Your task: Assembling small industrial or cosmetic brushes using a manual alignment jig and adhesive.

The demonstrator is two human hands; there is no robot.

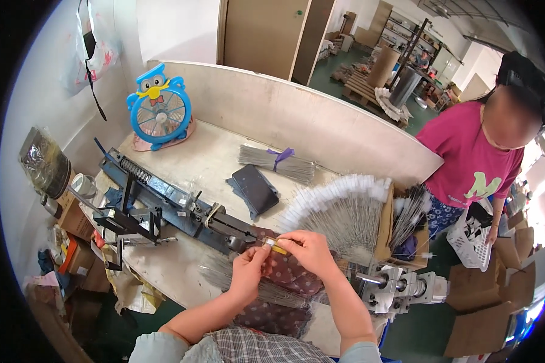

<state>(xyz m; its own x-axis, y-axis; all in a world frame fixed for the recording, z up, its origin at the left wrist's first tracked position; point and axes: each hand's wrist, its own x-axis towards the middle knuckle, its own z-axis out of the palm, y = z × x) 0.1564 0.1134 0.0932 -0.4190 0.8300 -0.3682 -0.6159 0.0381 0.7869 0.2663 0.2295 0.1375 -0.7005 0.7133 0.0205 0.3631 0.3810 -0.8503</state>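
Centrally, both hands pinch 1 small yellowish band (pixel 277 245): left hand (pixel 247 271) and right hand (pixel 309 249), above thin grey wire stems (pixel 339 215) fanned beside them.

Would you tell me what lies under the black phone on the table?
The black phone lies on a dark grey flat piece whose edges stick out on its left. The part under the phone is covered.
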